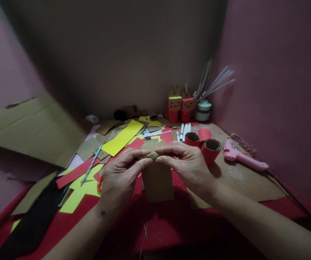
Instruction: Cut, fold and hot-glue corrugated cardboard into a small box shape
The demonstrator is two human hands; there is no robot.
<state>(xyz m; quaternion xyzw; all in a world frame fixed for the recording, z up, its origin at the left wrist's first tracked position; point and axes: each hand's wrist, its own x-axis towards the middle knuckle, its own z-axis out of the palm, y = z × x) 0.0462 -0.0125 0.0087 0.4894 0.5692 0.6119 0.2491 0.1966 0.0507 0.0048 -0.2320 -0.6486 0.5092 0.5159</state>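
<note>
A brown cardboard piece [158,186] is between my hands, over the front middle of the table. My left hand [121,171] pinches its fold from the left with thumb and fingertips. From the right, my right hand [189,168] grips the same fold, and the two thumbs nearly meet. Part of the cardboard extends below the thumbs, and another part shows behind the fingers. Right of my right hand stand several red paper-covered cardboard tubes [209,154]. An orange-red handle [99,183], perhaps of scissors, peeks out beside my left wrist.
A pink glue gun [243,156] with a cord lies on a cardboard sheet at right. Red and yellow paper [123,137] and a striped pencil [92,164] lie left. Markers [185,131], two decorated boxes [174,108] and a lidded jar [203,110] stand behind. Large cardboard [36,126] leans left.
</note>
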